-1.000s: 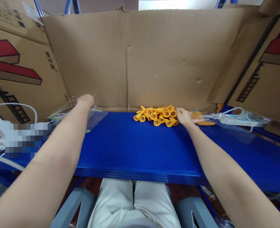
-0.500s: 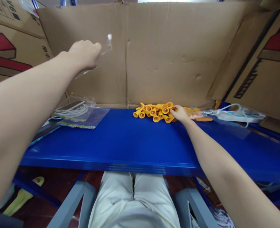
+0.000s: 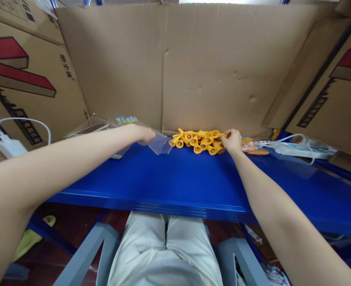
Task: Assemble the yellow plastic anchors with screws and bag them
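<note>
Over the left part of the table, my left hand [image 3: 146,134] is closed on a clear plastic bag [image 3: 161,144], whose loose end sticks out towards a pile of yellow horn-shaped pieces [image 3: 197,148]. A shiny rounded tip shows inside several of their flared mouths. At the pile's right end, the fingers of my right hand [image 3: 234,140] pinch one yellow horn-shaped piece [image 3: 227,135], its mouth facing me. Behind my left forearm lie more clear bags [image 3: 96,120], partly hidden. A colourful printed strip [image 3: 126,119] shows above that forearm; I cannot tell which bag it belongs to.
A blue table [image 3: 175,178] stands before a tall cardboard sheet [image 3: 217,67]. Printed cardboard boxes [image 3: 23,79] flank it. On the right lie an orange-filled plastic bag [image 3: 251,146] and a white cabled item [image 3: 303,150]. A white plug with a cable [image 3: 11,146] is at left.
My left hand has come down and right with the clear bag, from high before the cardboard to beside the pile. My right hand has lifted one yellow piece slightly at the pile's right end.
</note>
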The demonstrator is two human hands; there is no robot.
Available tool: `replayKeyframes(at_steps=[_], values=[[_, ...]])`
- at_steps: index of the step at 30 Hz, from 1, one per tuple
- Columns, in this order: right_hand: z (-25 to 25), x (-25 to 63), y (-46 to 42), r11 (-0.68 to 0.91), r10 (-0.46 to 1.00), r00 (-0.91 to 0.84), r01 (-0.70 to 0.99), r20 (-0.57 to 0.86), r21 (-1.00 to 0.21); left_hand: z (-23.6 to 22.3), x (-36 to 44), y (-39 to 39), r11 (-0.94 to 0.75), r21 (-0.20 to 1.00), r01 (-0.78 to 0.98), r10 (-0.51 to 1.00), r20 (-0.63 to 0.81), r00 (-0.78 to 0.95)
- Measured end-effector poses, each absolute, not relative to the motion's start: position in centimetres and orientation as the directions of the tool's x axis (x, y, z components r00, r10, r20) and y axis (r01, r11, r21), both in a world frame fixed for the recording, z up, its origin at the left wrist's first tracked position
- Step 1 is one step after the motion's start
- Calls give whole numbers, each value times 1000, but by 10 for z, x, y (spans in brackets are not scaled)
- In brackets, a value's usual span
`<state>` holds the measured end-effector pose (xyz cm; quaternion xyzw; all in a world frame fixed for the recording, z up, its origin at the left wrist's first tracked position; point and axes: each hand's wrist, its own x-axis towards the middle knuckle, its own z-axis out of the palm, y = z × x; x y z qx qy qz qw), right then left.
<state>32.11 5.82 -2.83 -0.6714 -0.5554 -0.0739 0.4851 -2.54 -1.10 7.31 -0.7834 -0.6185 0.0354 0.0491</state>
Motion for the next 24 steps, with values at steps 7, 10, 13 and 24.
replayKeyframes(at_steps=[7, 10, 13, 24], values=[[-30, 323, 56, 151, 638, 312, 846, 705, -511, 46, -25, -6, -175, -114, 978, 932, -341, 127], [-28, 323, 53, 188, 610, 274, 861, 743, -472, 43, -22, 2, -180, -168, 969, 956, -262, 132], [-26, 323, 50, 213, 596, 240, 873, 766, -439, 32, -18, 3, -164, -201, 966, 981, -136, 138], [-27, 330, 49, 185, 650, 113, 936, 751, -301, 14, -36, -11, -2, -146, 989, 979, 199, 32]])
